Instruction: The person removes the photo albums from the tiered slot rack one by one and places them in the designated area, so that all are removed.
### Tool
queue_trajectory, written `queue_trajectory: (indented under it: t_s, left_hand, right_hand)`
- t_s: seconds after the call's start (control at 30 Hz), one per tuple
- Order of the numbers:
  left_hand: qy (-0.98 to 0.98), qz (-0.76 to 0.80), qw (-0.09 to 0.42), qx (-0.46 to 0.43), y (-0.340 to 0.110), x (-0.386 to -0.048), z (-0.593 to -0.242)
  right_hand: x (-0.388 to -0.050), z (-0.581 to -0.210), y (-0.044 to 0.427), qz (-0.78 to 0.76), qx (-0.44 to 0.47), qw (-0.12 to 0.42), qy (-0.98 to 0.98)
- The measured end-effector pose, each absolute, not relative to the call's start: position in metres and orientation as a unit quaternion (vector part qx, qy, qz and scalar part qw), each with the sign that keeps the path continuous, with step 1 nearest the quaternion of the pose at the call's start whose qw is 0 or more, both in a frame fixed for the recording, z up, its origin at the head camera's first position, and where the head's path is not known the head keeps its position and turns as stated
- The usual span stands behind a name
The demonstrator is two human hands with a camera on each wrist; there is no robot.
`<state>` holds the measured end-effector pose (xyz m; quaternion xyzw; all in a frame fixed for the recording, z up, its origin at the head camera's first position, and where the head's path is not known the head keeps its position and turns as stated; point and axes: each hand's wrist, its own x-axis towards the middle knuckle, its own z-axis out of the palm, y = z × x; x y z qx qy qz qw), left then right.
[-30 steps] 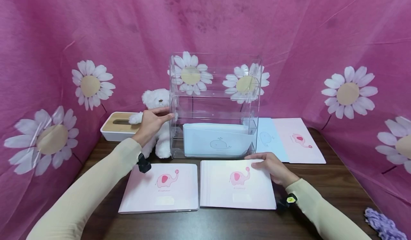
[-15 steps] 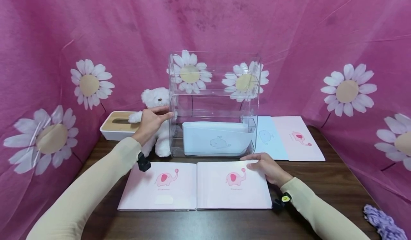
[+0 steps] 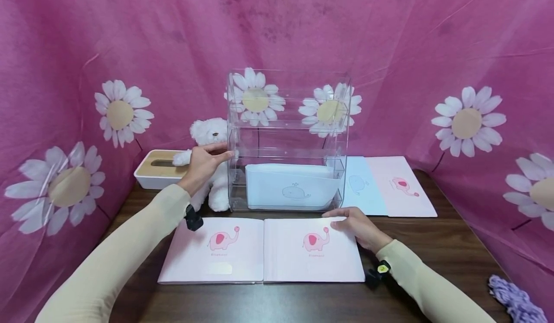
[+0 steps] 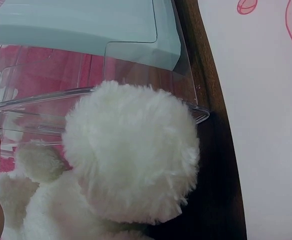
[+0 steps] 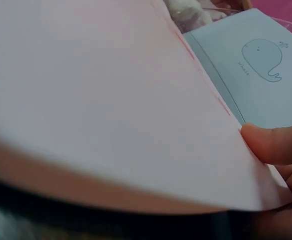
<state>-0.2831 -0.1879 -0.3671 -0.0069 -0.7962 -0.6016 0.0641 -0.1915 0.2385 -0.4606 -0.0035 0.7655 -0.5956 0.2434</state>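
Observation:
Two pink elephant booklets lie side by side on the table, the left booklet [image 3: 195, 253] almost touching the right booklet [image 3: 294, 265]. My right hand [image 3: 357, 227] pinches the right booklet at its far right corner, thumb on top; the right wrist view shows the thumb [image 5: 273, 142] pressing its pink cover [image 5: 110, 100]. A clear plastic rack [image 3: 285, 125] stands behind them. My left hand [image 3: 203, 167] holds the rack's left side, with the thumb at the front edge. In the rack's lowest tier lean light blue booklets [image 3: 268, 195] with a whale drawing.
A white plush bear [image 3: 220, 200] sits left of the rack, beside a tissue box [image 3: 157, 182] with a wooden lid. Another blue sheet [image 3: 365, 200] and pink sheet [image 3: 411, 205] lie at the right rear. A purple knitted thing [image 3: 517, 299] lies at the front right.
My right hand has drawn the right booklet leftward, closing the gap to the left booklet. Its stacked edges look more even. My left hand has stayed on the rack.

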Motion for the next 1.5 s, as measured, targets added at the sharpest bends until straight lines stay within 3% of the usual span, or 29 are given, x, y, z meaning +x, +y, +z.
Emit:
queue_trajectory:
  t_s: [0.23, 0.63, 1.5]
  left_hand:
    - [-0.795, -0.604, 0.059, -0.004, -0.188, -0.283, -0.367]
    - [-0.790, -0.609, 0.069, -0.010, -0.187, -0.283, -0.363]
    - [-0.797, -0.600, 0.061, -0.012, -0.189, -0.280, -0.365]
  right_hand:
    - [-0.195, -0.460, 0.233, -0.488, 0.007, 0.181, 0.854]
    - [-0.189, -0.455, 0.228, -0.365, -0.051, 0.075, 0.926]
    - [-0.185, -0.454, 0.229, -0.316, -0.089, 0.038, 0.944]
